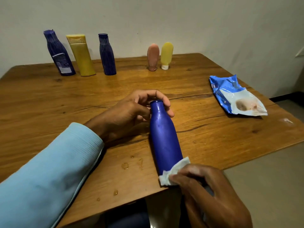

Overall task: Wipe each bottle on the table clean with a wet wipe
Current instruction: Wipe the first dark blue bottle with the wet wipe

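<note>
A blue bottle [163, 135] is tilted over the near part of the wooden table [49, 102]. My left hand [131, 111] grips its capped top with curled fingers. My right hand [212, 193] holds a white wet wipe [172, 171] against the bottle's base at the table's front edge. Along the far edge stand a dark blue bottle [59, 53], a yellow tube [81, 55], another dark blue bottle [107, 55], a small pink bottle [153, 57] and a small yellow bottle [166, 55].
A blue and white wet wipe pack [235, 96] lies at the right of the table, torn open. Several small drops of liquid [125, 165] sit on the wood near the front edge. A pale wall stands behind the table.
</note>
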`<state>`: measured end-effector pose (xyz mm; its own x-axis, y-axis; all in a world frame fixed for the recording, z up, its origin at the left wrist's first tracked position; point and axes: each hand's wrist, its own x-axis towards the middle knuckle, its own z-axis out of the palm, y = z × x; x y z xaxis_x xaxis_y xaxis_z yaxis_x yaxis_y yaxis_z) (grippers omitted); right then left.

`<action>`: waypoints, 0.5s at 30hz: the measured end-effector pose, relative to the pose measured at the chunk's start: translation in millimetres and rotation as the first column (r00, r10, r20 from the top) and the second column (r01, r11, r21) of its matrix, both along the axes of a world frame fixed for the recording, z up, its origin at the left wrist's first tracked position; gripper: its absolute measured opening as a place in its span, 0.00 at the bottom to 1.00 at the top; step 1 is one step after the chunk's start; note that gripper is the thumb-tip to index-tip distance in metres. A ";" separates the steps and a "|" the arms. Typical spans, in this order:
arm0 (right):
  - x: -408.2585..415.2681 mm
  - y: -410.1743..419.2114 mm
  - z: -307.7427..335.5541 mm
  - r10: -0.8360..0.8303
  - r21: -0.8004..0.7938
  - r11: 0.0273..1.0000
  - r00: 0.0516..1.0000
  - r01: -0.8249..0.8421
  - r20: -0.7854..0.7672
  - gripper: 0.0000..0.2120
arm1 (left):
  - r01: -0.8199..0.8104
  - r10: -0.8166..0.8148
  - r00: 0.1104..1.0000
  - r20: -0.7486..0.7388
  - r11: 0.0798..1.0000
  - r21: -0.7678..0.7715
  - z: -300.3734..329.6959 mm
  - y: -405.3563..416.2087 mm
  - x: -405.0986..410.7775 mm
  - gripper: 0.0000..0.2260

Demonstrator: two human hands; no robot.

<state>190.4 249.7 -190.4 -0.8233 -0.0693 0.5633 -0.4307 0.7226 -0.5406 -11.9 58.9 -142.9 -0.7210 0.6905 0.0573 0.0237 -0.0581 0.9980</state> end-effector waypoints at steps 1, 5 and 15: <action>3.3 -0.5 -0.6 0.002 -0.023 1.000 1.000 -0.001 0.027 0.10 | -0.006 0.006 1.000 -0.012 1.000 0.003 -0.2 1.0 0.6 0.20; -6.4 12.0 14.3 0.075 -0.028 0.997 0.996 -0.077 -0.044 0.13 | -0.028 0.028 0.999 -0.028 1.000 0.007 -2.4 3.0 -0.6 0.20; -87.1 11.3 48.6 -0.019 -0.083 0.996 1.000 0.019 0.000 0.15 | -0.059 0.057 0.997 -0.043 0.998 -0.029 1.1 0.1 -0.5 0.21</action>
<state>103.4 261.0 -141.8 -0.8237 -0.0072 0.5670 -0.4180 0.6834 -0.5985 -12.4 58.9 -141.8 -0.7573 0.6495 0.0680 0.0679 -0.0252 0.9974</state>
